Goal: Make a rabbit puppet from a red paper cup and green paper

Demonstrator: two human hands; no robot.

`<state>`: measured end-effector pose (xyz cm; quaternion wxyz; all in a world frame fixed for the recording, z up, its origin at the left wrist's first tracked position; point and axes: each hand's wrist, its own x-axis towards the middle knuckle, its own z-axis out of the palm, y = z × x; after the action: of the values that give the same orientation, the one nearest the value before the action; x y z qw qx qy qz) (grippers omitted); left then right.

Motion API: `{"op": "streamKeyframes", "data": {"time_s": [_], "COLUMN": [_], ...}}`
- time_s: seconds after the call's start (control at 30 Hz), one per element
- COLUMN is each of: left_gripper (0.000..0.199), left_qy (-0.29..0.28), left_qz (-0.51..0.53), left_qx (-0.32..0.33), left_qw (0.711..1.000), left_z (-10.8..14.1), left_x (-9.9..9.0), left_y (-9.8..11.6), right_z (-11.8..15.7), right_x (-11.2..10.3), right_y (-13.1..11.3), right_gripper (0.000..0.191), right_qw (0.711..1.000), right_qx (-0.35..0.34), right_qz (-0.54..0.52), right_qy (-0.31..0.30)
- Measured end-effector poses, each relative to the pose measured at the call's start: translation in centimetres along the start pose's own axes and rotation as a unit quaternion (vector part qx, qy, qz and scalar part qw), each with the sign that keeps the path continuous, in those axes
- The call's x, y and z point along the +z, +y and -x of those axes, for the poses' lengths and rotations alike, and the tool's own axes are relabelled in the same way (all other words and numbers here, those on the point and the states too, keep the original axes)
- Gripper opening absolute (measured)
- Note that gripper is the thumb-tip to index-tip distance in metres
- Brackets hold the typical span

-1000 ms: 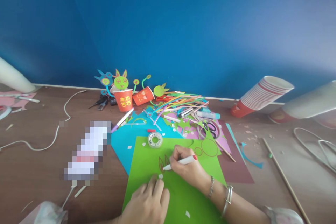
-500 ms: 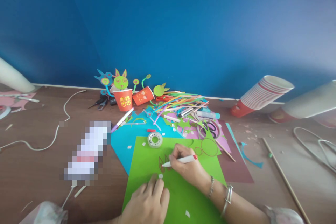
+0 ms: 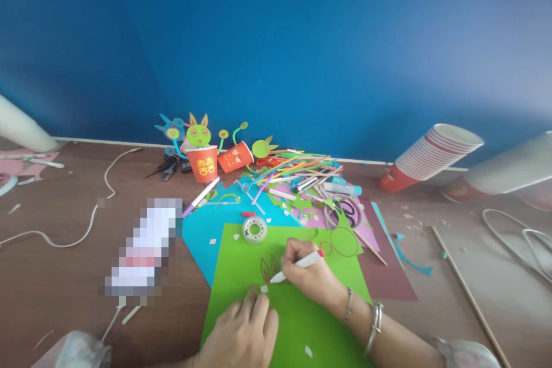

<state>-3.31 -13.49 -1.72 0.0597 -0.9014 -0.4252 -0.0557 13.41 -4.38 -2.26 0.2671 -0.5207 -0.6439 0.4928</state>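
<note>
My right hand (image 3: 308, 270) grips a white marker (image 3: 297, 267) with a red end, its tip down at the green paper (image 3: 319, 322). Just left of the tip are red-outlined pointed ear shapes (image 3: 266, 271); the hand partly covers the drawing. My left hand (image 3: 244, 330) lies on the lower left of the sheet, fingers stretched out and holding nothing. Two red circles (image 3: 344, 242) are drawn at the sheet's upper right. A tape roll (image 3: 255, 230) rests on the top edge, with a red marker cap (image 3: 248, 214) behind it.
Behind lie blue paper (image 3: 198, 241), a heap of coloured straws (image 3: 297, 165) and scissors (image 3: 347, 211). Red paper cups (image 3: 203, 164) with paper animal heads stand near the wall. A blurred-out phone (image 3: 144, 247) is at left, stacked cups (image 3: 435, 155) and a wooden stick (image 3: 470, 296) at right.
My right hand has shifted slightly right, and the marker tip has moved a little down and to the right. My left hand and the paper have stayed put.
</note>
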Motion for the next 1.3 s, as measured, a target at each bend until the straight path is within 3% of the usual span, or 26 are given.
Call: {"op": "streamKeyframes", "data": {"time_s": [0.37, 1.3], "left_gripper": [0.012, 0.016], "left_qy": [0.0, 0.018], "left_qz": [0.0, -0.007], "left_qx": [0.0, 0.002], "left_qw": [1.0, 1.0], "left_z": [-0.11, -0.11], "left_x": [-0.35, -0.09], "left_y": [-0.08, -0.11], "right_z": [0.1, -0.02], "right_x": [0.14, 0.02], "right_y": [-0.45, 0.0], "right_gripper": [0.019, 0.021], "right_qw": [1.0, 1.0], "right_qx": [0.002, 0.006], "right_qz": [0.01, 0.0], "right_qy": [0.022, -0.001]}}
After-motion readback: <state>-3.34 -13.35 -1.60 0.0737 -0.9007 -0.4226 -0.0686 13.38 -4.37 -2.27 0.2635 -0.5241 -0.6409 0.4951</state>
